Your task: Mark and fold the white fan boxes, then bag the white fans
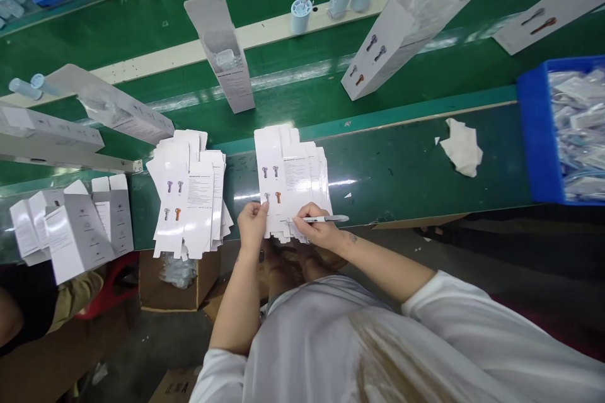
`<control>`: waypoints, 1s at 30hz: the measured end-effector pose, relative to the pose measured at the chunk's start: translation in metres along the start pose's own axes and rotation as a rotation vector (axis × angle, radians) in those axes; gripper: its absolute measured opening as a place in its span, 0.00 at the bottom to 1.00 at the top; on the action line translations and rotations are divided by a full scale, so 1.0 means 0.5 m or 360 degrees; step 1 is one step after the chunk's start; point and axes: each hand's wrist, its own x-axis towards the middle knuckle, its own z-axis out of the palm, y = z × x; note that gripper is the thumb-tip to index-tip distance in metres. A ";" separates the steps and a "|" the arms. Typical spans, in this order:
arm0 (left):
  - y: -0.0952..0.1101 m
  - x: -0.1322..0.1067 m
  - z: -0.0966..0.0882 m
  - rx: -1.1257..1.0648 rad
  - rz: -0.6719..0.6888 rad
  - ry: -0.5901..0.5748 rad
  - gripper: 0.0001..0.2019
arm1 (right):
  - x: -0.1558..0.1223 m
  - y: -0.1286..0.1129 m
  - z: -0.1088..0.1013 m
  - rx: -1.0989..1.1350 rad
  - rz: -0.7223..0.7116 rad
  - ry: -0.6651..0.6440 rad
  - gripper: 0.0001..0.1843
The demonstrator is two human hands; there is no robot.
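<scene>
A stack of flat white printed cartons lies on the green bench in front of me, its top sheet showing small pictures of handheld fans and lines of text. My left hand pinches the left edge of this stack near its lower corner. In my right hand is a white pen, its tip at the lower part of the top carton. Just to the left lies a second pile of the same flat cartons, which neither hand touches.
Folded white boxes stand at the far left. Taller open boxes and light blue cylinders sit on the green conveyor. At right are a crumpled white scrap and a blue bin of bagged parts. Below the bench is a cardboard box.
</scene>
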 end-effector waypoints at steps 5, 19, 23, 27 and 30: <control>-0.002 0.002 -0.003 0.0012 0.0006 0.0007 0.14 | -0.002 0.014 0.014 -0.0040 0.0017 0.0158 0.09; -0.003 0.006 -0.002 -0.0032 0.0044 0.0028 0.14 | 0.009 0.003 0.027 -0.0060 0.0112 -0.0134 0.09; 0.010 -0.002 -0.001 -0.0154 0.0029 0.0018 0.14 | 0.010 -0.009 0.016 0.0038 0.0112 -0.0024 0.09; 0.051 -0.042 -0.061 -0.0258 0.0169 0.0176 0.13 | 0.033 -0.011 -0.019 0.0438 0.0214 0.0404 0.12; 0.088 -0.069 -0.175 -0.0173 0.0272 0.0612 0.13 | 0.068 0.001 -0.045 0.0546 0.0289 0.0642 0.13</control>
